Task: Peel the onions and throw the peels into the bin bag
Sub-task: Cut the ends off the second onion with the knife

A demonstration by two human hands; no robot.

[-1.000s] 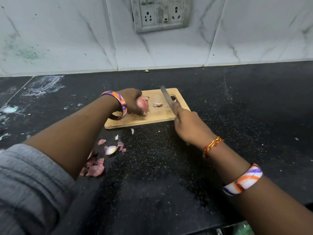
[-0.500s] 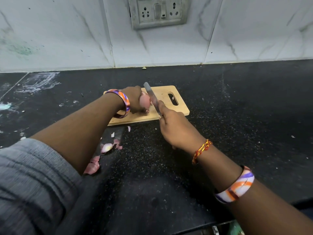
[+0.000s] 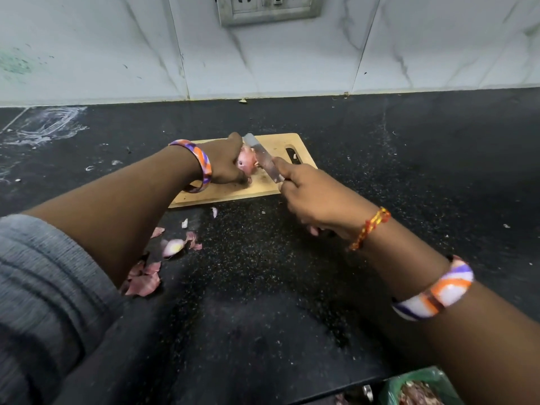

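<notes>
Now our left hand (image 3: 225, 165) grips the onion (image 3: 247, 165) on the cutting board (image 3: 274, 144) | right hand (image 3: 315, 197) fingers clenched round the knife (image 3: 264, 162), blade against the onion | peels (image 3: 144, 280) lie on the counter (image 3: 409, 171) | bin bag (image 3: 423, 387) at bottom right

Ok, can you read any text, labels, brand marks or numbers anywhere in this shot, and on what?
None can be read.
Switch and socket plate on the wall: no legible marking, only sockets and switches.
Knife blade: no visible brand mark; blurred.
Chopping board: plain wood, no print.
Bin bag at the lower right: no print visible.
</notes>
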